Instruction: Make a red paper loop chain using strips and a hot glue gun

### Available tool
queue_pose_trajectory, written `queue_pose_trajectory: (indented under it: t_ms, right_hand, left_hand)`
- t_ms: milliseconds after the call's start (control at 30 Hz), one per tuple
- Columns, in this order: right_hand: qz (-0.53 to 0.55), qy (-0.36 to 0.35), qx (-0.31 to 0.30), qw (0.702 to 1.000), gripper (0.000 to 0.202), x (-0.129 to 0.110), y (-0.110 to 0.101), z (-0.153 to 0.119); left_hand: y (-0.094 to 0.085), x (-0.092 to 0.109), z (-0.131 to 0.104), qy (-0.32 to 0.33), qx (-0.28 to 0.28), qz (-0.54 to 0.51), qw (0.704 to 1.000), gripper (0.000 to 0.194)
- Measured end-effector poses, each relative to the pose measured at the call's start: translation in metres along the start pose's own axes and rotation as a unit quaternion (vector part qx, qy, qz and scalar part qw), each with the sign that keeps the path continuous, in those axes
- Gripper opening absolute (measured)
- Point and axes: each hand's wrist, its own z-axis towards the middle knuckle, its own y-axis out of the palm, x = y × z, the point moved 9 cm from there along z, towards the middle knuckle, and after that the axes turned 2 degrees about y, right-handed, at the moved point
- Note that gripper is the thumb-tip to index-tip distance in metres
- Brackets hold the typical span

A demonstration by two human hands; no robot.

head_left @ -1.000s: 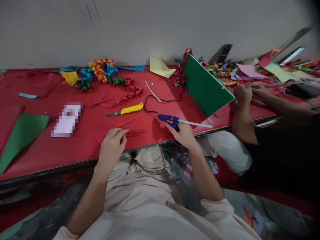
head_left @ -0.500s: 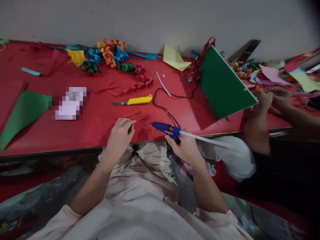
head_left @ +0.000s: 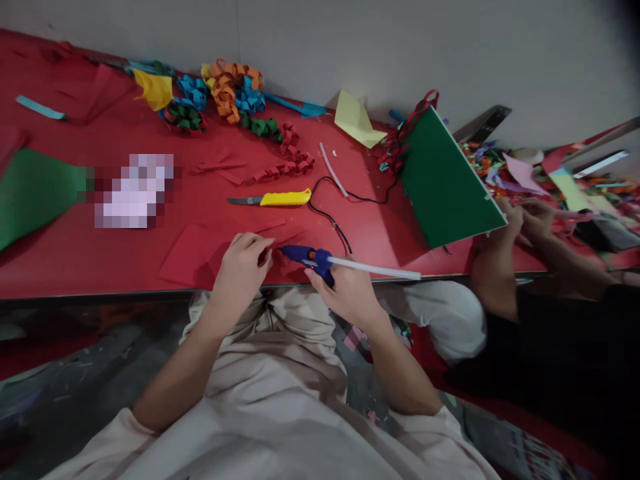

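Observation:
My right hand (head_left: 347,283) is wrapped round the handle of a blue glue gun (head_left: 305,257). A long whitish glue stick (head_left: 380,268) juts out of its back. The nozzle points left, close to the fingertips of my left hand (head_left: 243,267). Those fingers are pinched together on a small red paper strip (head_left: 271,252), mostly hidden by the hand and low in contrast against the red table. Just beyond both hands lies a yellow cutter knife (head_left: 285,198), its blade pointing left. Red paper (head_left: 187,253) lies flat beside my left hand.
Paper chains (head_left: 227,93) in several colours lie along the wall. A green board (head_left: 450,180) leans at the right, near a co-worker's hands (head_left: 520,217). A black cord (head_left: 335,220) crosses the red table (head_left: 210,217). A pixelated pale object (head_left: 135,193) lies left.
My right hand has moved left with the glue gun, bringing its nozzle up to the left fingertips. My left hand stays pinched in nearly the same place. The view has turned slightly.

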Motion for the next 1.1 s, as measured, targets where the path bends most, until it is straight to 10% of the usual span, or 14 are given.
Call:
queue_pose_trajectory:
  t_ms: [533, 1100]
  right_hand:
    - [-0.032, 0.0, -0.008, 0.999, 0.035, -0.005, 0.003, 0.002]
    - [-0.121, 0.091, 0.006, 0.988, 0.053, 0.05, 0.001, -0.003]
  left_hand:
    - [-0.003, -0.003, 0.0, -0.003, 0.013, -0.012, 1.0, 0.018]
    - [-0.004, -0.005, 0.0, -0.006, 0.005, -0.024, 1.0, 0.019]
